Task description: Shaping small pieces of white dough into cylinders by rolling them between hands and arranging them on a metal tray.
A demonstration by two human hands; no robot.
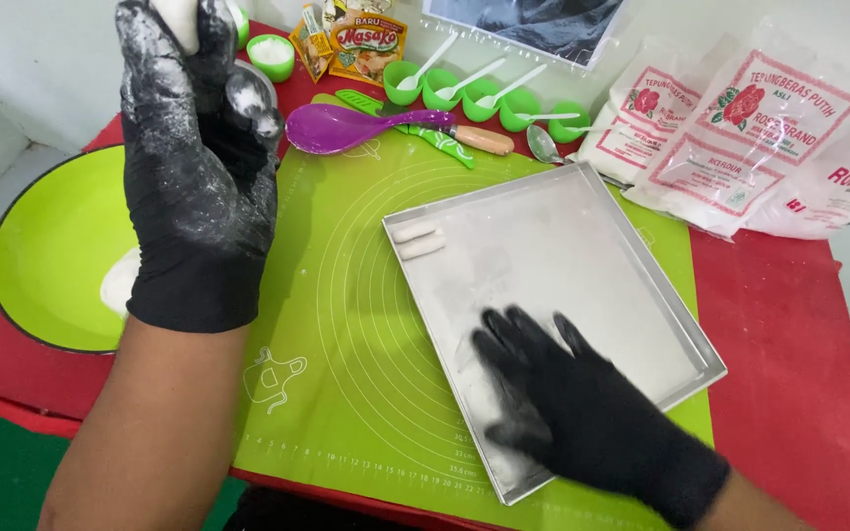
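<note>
Both hands wear black gloves dusted with white flour. My left hand (199, 167) is raised above the mat's left side and is closed around a lump of white dough (177, 20) that pokes out at the top. My right hand (563, 393) lies flat, fingers spread, on the near part of a rectangular metal tray (641, 285). Two small white dough rolls (417, 240) lie side by side in the tray's far left corner. The tray rests on a green silicone mat (346, 324).
A large green bowl (46, 246) holding white dough sits at left. At the back are a purple spoon (346, 126), a green knife with a wooden handle (445, 136), small green cups with white spoons (474, 93), seasoning packets (366, 44) and flour bags (730, 138). A red cloth (789, 324) covers the table.
</note>
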